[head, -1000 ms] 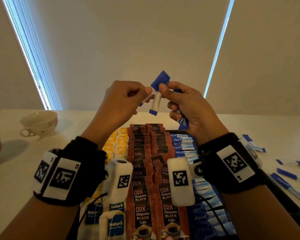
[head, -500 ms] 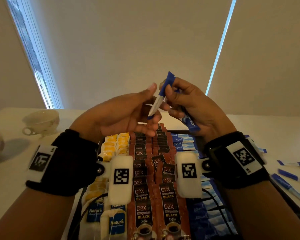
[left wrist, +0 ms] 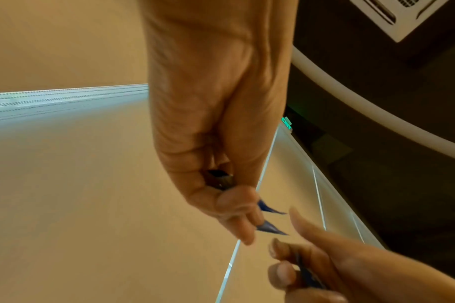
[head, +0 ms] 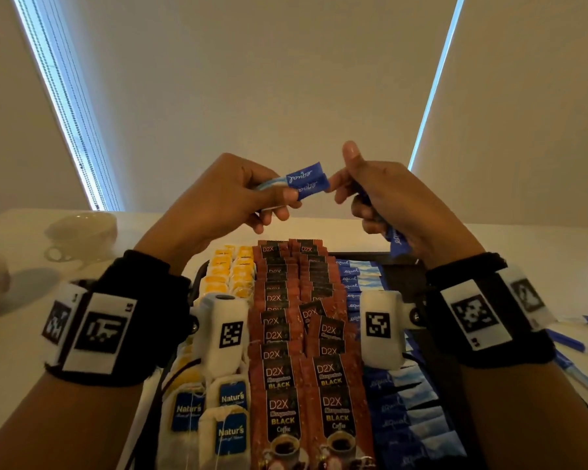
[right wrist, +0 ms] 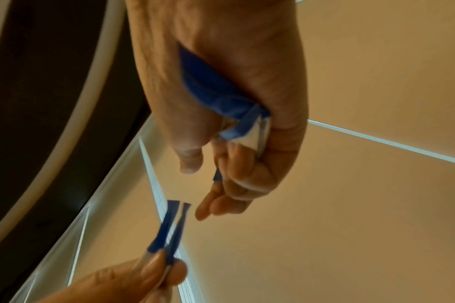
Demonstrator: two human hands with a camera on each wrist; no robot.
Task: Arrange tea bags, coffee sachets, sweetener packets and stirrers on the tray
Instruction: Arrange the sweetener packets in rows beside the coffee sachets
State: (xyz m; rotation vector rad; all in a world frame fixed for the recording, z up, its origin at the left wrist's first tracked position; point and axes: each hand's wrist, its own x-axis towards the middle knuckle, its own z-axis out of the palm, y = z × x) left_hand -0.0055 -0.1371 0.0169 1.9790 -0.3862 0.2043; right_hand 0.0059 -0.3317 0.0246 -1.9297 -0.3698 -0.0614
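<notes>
L hand [head: 224, 195] is pinching two sweetener packets [head: 306, 181] above tray [head: 401, 262]; R hand [head: 398, 205] is clutching more packets [head: 396, 240], thumb up.

Sweetener packets [head: 306, 181] in both hands

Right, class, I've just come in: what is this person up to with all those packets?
A person is laying out a drinks tray. Their left hand pinches two blue sweetener packets above it, while the right hand grips more of them. On the tray lie rows of tea bags, coffee sachets and sweetener.
</notes>
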